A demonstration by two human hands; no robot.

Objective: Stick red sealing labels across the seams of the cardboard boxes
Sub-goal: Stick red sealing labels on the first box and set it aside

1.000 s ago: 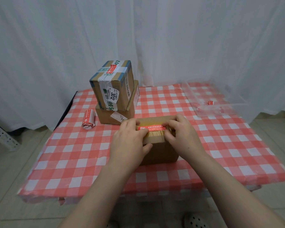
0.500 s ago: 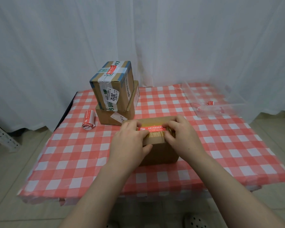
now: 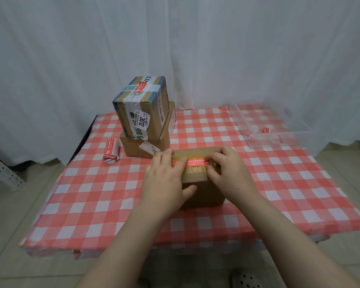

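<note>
A brown cardboard box [image 3: 197, 192] stands at the middle of the checked table. A red sealing label [image 3: 195, 162] lies across the taped seam on its top. My left hand [image 3: 164, 179] rests over the box's left end, fingertips pressing the label's left end and thumb against the near side. My right hand [image 3: 230, 171] covers the right end, fingertips pressing the label's right end. Behind to the left, a taped box [image 3: 141, 109] with a red label [image 3: 140, 87] on top sits on a flatter box [image 3: 146, 145].
A roll of red labels [image 3: 111, 151] lies on the table left of the stacked boxes. A clear plastic tray [image 3: 279, 138] with a few red scraps stands at the back right. White curtain behind; table edge [image 3: 133, 244] near me.
Both hands stay on the box; my fingertips have shifted slightly along the label, and the view has hardly moved.
</note>
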